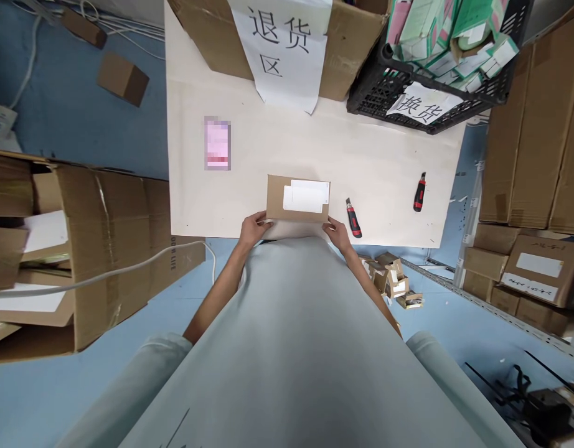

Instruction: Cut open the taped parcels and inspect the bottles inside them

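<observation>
A small brown cardboard box with white labels on top is at the near side of the white table, close to my body. My left hand grips its near left corner, fingers closed at the edge. At the near right corner, my right hand holds the same box between thumb and fingers. Just right of the box lies a red and black utility knife, touched by neither hand. A second utility knife rests farther right on the table.
A blurred pink item lies on the table's left part. At the back stand a large carton with a paper sign and a black crate full of small boxes. An open carton stands at left; shelved boxes line the right.
</observation>
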### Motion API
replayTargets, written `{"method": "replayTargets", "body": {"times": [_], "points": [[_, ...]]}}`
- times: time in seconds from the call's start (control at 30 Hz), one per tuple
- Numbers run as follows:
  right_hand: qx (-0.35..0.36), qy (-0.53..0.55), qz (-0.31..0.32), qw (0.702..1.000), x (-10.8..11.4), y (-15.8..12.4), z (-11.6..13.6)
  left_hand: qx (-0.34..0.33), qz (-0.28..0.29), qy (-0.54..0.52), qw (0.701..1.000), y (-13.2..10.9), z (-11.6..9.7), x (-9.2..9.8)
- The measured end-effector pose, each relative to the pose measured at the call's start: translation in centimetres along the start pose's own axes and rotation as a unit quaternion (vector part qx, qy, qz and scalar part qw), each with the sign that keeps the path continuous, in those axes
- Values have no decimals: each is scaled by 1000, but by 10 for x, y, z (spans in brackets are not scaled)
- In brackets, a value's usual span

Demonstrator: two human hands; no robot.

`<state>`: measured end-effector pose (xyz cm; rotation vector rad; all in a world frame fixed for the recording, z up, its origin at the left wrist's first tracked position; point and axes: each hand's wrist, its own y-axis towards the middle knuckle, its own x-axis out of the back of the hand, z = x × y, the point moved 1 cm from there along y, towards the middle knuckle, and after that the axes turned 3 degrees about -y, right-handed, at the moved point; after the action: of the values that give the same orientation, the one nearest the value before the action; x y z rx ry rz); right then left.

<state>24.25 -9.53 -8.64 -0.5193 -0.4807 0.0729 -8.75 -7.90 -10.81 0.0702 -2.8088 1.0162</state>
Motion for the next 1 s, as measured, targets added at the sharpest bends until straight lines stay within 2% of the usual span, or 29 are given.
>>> {"method": "replayTargets", "body": {"times": [0.13,0.23,0.33,0.5,0.73,0.9,1.0], "points": [[-1,32,-46,998,10,6,18,-83,-57,-2,995,-3,-15,5],[51,-3,-94,994,22,15,36,-166,-88,0,982,-1,-35,10],[80,-59,-98,990,31,27,53,-204,-105,18,973,5,-51,13],[39,-100,-81,991,28,37,58,-163,-102,4,981,9,-53,12],[-1,-37,-68,997,17,16,41,-85,-58,2,995,-8,-43,17],[-9,-21,-82,996,7,3,36,-90,-121,15,988,-24,-46,7],[-11,8,-89,996,5,0,29,-133,-113,45,984,-40,-57,-6]]}}
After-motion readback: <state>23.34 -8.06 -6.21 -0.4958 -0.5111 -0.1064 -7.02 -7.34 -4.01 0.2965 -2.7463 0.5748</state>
